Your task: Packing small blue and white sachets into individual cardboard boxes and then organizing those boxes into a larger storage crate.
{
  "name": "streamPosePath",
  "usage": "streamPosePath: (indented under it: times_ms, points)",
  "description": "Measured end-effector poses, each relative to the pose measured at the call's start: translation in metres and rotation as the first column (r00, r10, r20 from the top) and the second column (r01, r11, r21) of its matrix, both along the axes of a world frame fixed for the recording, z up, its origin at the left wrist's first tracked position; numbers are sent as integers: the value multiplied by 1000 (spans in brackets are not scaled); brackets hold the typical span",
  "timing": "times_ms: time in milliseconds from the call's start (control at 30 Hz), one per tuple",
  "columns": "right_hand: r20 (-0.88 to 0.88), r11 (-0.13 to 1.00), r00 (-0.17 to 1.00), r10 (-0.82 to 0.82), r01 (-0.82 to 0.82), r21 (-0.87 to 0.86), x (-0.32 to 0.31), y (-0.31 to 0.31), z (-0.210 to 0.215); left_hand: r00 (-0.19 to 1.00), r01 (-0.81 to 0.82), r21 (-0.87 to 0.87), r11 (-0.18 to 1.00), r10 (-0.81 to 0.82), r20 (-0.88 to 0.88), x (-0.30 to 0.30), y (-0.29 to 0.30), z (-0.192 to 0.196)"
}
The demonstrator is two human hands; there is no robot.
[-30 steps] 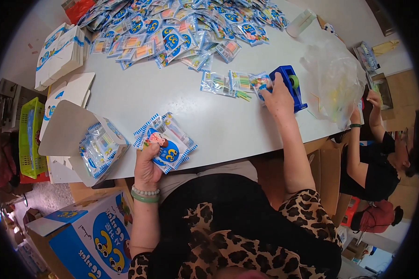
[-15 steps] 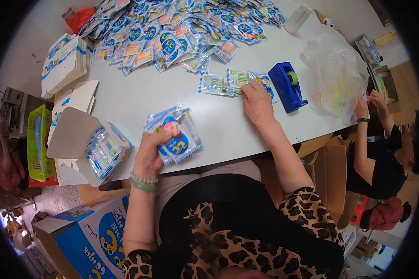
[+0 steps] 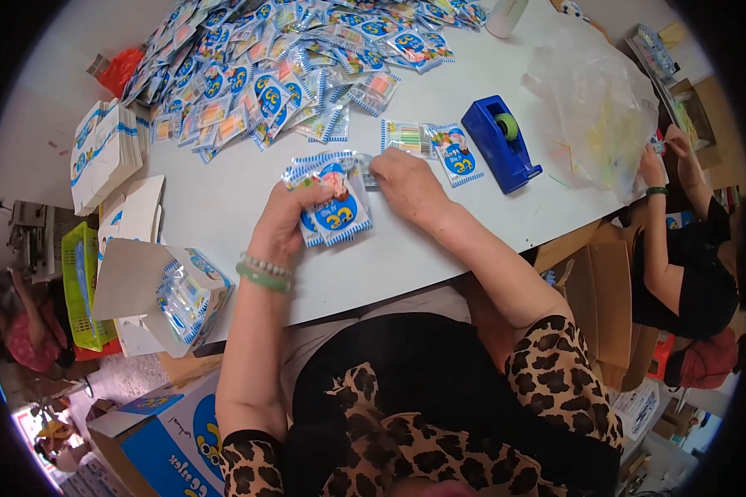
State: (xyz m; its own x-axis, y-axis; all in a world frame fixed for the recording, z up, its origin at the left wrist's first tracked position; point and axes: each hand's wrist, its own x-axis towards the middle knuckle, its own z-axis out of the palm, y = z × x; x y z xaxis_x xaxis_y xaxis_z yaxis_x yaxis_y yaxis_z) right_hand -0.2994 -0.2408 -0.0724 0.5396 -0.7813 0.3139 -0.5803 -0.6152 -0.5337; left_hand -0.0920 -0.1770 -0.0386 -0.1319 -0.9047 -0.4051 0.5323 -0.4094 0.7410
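Observation:
My left hand (image 3: 283,219) is closed round a small stack of clear, blue-edged packets (image 3: 341,207), thumb on top. Close by, my right hand (image 3: 410,184) pinches another packet (image 3: 365,171) by its edge, against the stack's right side; its fingertips are partly hidden. Beyond the right hand, two packets lie on the white table: one shows coloured sticks (image 3: 402,132), the other its printed front (image 3: 456,156). An open white carton (image 3: 128,286) stands left of my left forearm, with several packets (image 3: 182,298) inside.
A large heap of packets (image 3: 282,50) covers the table's far side. Flat cartons (image 3: 108,157) are stacked at the left. Right of my hands stand a blue tape dispenser (image 3: 493,153) and a clear plastic bag (image 3: 593,116). A co-worker's hands (image 3: 663,161) are at the right edge.
My right hand has moved left, bringing a packet from the table to the stack. My left hand has risen slightly away from me with its packets.

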Motion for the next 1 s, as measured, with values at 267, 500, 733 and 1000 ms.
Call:
streamPosePath:
  times_ms: [267, 500, 733, 1000]
  points:
    - [297, 945, 954, -27, -72, 318, -9, 7, 9, 976, -151, 102, 983, 132, 174, -11, 57, 11]
    - [-32, 979, 999, 44, -37, 202, 5, 13, 20, 984, -146, 122, 982, 132, 117, -20, 75, 20]
    - [-242, 987, 957, 161, -151, 58, 20, 6, 28, 978, -193, 116, 974, 201, -60, -16, 98, 7]
    - [-168, 956, 973, 160, -110, 271, 24, 10, 64, 921, -291, 24, 956, 287, -264, 1, 115, -9]
